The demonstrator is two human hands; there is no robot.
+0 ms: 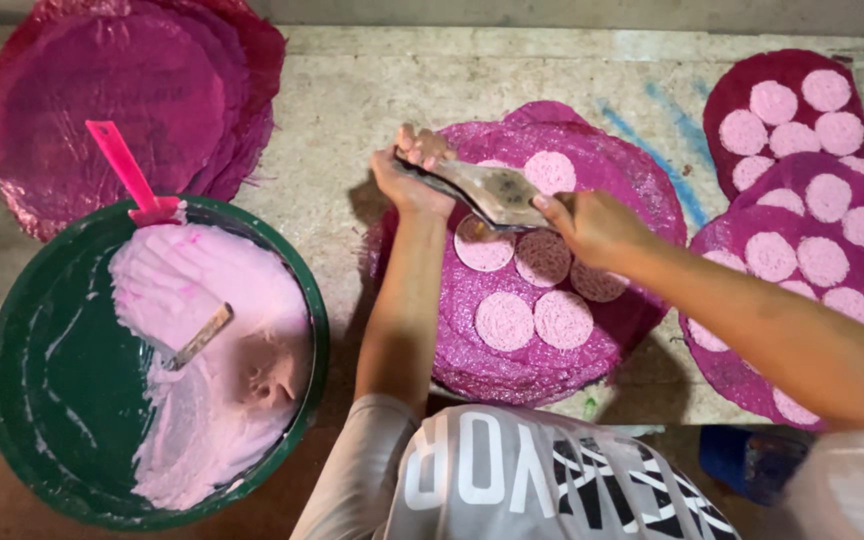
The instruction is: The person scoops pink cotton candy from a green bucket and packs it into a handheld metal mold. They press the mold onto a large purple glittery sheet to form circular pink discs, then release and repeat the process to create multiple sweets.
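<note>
left hand (407, 170) and right hand (592, 225) both closed on ends of flat metal scraper (492, 192), held over magenta round mat (552, 260) bearing pale pink discs (504, 320). left of mat: green basin (42, 400) of pink paste, pink-handled spatula (130, 175) inside.

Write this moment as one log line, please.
left hand + right hand: both hold flat scraper | over pink discs on magenta mat | green basin left

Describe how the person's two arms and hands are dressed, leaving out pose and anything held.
Both the left hand and the right hand are bare: no gloves, rings or watch show. Both forearms are uncovered. A grey garment with large white and black lettering covers the body below them.
</note>
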